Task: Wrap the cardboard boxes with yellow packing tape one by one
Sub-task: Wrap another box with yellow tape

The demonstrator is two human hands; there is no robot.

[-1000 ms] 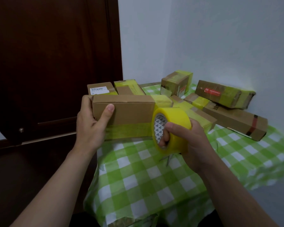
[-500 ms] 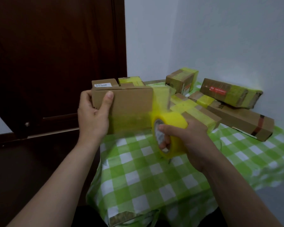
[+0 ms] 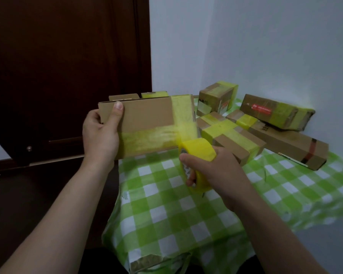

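Note:
My left hand (image 3: 100,135) grips the left end of a brown cardboard box (image 3: 147,115), held up above the table's near left corner, thumb on its front face. A band of yellow tape runs along the lower front of the box and another strip runs up its right end. My right hand (image 3: 218,171) holds the yellow tape roll (image 3: 198,155) just below the box's right end, fingers through the core. The tape stretches from the roll up to the box.
Several taped cardboard boxes (image 3: 232,135) lie at the back of the table against the white wall. A green and white checked cloth (image 3: 186,210) covers the table. A dark wooden door (image 3: 67,66) stands at the left.
The box has tipped so its broad face turns toward me. My right hand has pulled the roll down and right, drawing a new strip of tape over the box's right end.

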